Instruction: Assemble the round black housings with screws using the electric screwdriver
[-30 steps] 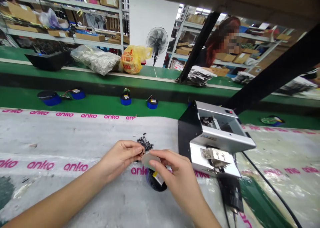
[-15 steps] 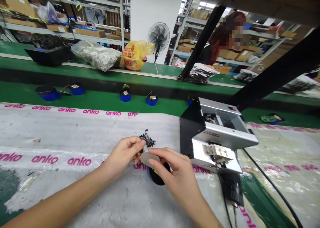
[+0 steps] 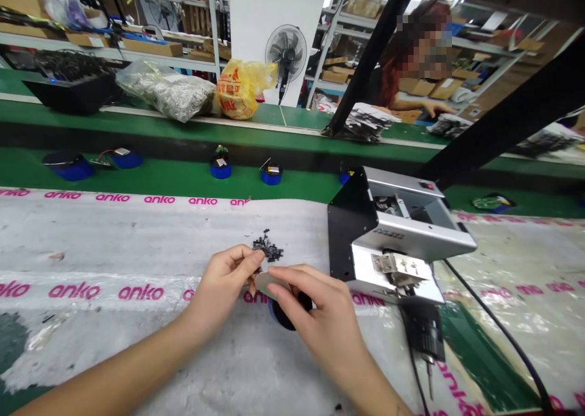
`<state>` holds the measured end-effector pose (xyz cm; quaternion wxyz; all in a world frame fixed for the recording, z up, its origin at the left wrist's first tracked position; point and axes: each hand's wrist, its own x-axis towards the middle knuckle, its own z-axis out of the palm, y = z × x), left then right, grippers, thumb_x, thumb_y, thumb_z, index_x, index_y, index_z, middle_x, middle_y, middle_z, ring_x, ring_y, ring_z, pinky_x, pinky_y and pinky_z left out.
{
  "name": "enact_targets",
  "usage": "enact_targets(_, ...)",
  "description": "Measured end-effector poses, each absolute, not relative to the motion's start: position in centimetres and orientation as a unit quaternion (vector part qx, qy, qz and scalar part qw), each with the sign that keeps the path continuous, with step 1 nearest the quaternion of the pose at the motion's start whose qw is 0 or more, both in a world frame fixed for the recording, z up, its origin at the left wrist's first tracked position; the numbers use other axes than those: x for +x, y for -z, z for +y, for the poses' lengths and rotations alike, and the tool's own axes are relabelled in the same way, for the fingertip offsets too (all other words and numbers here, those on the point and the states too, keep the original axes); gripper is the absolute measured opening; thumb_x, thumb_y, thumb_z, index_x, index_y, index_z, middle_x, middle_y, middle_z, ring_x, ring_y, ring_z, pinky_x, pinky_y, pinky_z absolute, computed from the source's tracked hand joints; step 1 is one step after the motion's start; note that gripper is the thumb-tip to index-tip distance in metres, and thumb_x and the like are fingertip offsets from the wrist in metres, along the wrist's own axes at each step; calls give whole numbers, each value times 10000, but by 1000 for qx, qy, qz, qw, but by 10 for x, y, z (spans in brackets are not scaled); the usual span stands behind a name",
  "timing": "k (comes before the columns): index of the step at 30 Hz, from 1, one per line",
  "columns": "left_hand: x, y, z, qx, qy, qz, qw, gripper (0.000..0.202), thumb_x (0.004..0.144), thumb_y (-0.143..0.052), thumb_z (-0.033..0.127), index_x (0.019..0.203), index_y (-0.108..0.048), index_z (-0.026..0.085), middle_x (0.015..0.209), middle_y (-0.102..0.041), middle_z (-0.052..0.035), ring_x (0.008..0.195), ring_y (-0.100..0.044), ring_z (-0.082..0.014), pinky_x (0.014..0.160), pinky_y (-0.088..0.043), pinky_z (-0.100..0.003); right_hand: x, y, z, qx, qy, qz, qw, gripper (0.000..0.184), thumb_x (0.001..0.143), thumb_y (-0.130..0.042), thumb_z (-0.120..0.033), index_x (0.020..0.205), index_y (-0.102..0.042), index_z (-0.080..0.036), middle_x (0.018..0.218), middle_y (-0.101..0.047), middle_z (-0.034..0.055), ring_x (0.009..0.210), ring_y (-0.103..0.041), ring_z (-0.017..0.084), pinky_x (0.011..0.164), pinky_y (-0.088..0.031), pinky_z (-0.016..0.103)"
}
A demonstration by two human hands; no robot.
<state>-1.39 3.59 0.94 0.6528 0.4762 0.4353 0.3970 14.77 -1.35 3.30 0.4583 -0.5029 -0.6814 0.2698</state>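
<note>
My right hand (image 3: 315, 300) pinches a thin pale grey disc (image 3: 273, 283) between thumb and fingers, its face tilted toward me. Close by on the left, my left hand (image 3: 233, 270) has thumb and forefinger pressed together at the disc's edge; what lies between them is too small to make out. Just past the fingertips lies a pile of tiny black parts (image 3: 269, 249) on the covered bench. Beneath my right hand sits a round black cup with a blue side (image 3: 287, 317), partly hidden by the fingers.
A silver-and-black screw feeder (image 3: 411, 233) stands right of my hands, with a black electric screwdriver (image 3: 426, 337) and a cable (image 3: 498, 324) in front. Several blue round housings (image 3: 271, 175) line the green strip behind. Beyond the ledge, a person (image 3: 388, 87) reaches toward stacked pieces.
The view has shifted slightly, so the background sits higher. Both hands keep their grip, and the disc appears tilted a little flatter. The co-worker's hand has come into view.
</note>
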Motion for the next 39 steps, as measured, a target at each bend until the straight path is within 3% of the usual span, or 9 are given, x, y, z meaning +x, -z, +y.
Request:
enact_targets(7,-10,-21,25,508,-434,491,558,251,822,-678,329,615,-631,193,526,-602,28,535,-560,-128,554,-461,-228,146,-33,-14,-520,-269,-667,460,185,862,-689,-129,985,-752,-252,894,-760,-9,754,-701,139,655,-559,232)
enact_targets(14,-19,-17,39,514,-379,427,640,129,752,-791,348,787,-785,224,764,-730,-6,691,-635,-150,646,-522,-224,156,-35,-15,-523,-223,-686,454,200,912,-654,-198,1098,-718,-235,1009,-732,27,915,-686,162,824,-576,288)
enact_targets(20,-13,-20,31,426,-389,415,703,137,749,-804,345,798,-814,219,735,-726,-12,683,-602,-136,642,-521,-221,151,-31,-28,-509,15,-806,302,425,930,-542,-63,1354,-523,-36,1202,-628,174,1083,-582,264,954,-535,396)
enact_targets(25,-14,-28,26,516,-385,422,639,141,810,-733,340,868,-818,244,961,-760,-40,906,-673,-215,784,-550,-284,157,-29,-30,-488,15,-811,323,417,960,-551,-164,1369,-502,-100,1211,-630,156,1096,-586,258,965,-534,405)
enact_targets(28,-19,-25,29,593,-374,377,605,327,803,-737,377,1119,-755,294,1291,-653,-46,1186,-594,-280,970,-508,-354,164,-37,-32,-503,-91,-788,342,544,956,-558,-179,1471,-387,-217,1208,-624,90,1044,-620,191,912,-561,321)
enact_targets(31,-22,-16,30,670,-271,342,601,910,655,-870,360,1460,-446,375,1569,-379,-31,1408,-384,-337,1126,-378,-435,169,-45,-38,-525,-218,-743,354,557,928,-564,-144,1446,-428,-297,1148,-616,33,980,-625,141,868,-556,257)
enact_targets(32,-21,-13,29,692,-234,334,596,1003,650,-878,344,1505,-356,382,1597,-331,-30,1435,-342,-338,1153,-336,-450,170,-46,-41,-526,-240,-732,360,513,921,-563,-142,1403,-482,-302,1144,-613,29,988,-621,141,870,-550,255)
enact_targets(34,-19,-8,27,723,-198,325,577,943,729,-823,339,1521,-311,362,1580,-363,-47,1423,-365,-327,1156,-318,-458,171,-45,-47,-529,-240,-725,370,430,909,-574,-150,1315,-556,-290,1151,-616,32,1018,-616,152,887,-539,263)
enact_targets(39,-14,-7,28,759,-204,281,551,503,806,-764,282,1266,-568,328,1345,-606,-25,1233,-563,-263,1026,-433,-375,173,-27,-62,-591,-187,-679,395,366,882,-626,-194,1232,-589,-290,1137,-628,52,1023,-627,195,887,-550,312)
